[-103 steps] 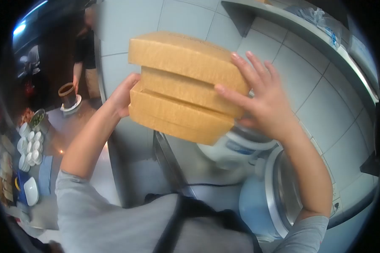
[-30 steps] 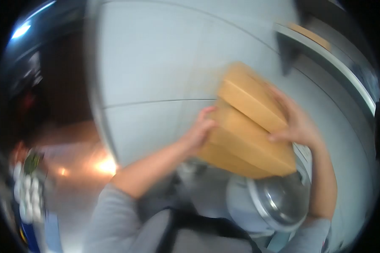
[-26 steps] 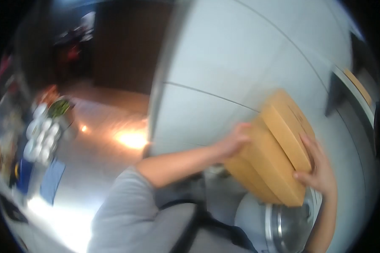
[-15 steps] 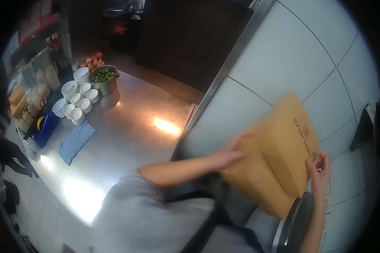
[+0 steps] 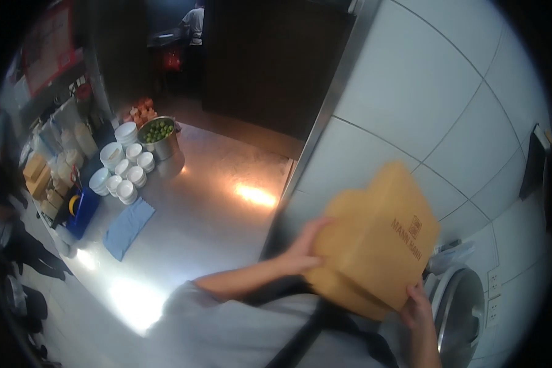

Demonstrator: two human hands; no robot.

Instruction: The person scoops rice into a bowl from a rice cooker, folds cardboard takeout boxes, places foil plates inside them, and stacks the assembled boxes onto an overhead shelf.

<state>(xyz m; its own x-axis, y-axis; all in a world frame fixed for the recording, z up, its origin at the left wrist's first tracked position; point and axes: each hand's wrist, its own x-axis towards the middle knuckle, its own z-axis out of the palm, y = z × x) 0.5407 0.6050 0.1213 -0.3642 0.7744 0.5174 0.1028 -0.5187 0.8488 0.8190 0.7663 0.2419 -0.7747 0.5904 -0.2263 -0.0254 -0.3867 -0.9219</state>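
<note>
A brown paper bag (image 5: pixel 380 245), printed with a dark logo and "MANN HANN", is held up in front of me between both hands, tilted. At its left side my left hand (image 5: pixel 302 248) grips the edge, fingers partly behind the paper. My right hand (image 5: pixel 418 310) pinches the lower right corner, thumb and fingers closed on it. Just beyond the right hand sits a round metal lid (image 5: pixel 463 313) on a large pot or drum.
On the steel counter (image 5: pixel 221 233) at left stand stacked white bowls (image 5: pixel 121 168), a metal pot of green limes (image 5: pixel 158 132), a blue cloth (image 5: pixel 129 228) and a blue bin (image 5: pixel 83 211). A tiled wall (image 5: pixel 429 67) rises at right. People (image 5: pixel 21 236) stand far left.
The bag has moved down and left, its printed face turned more toward me. My left hand has shifted down and left; my right hand has moved from the bag's right edge to its lower corner.
</note>
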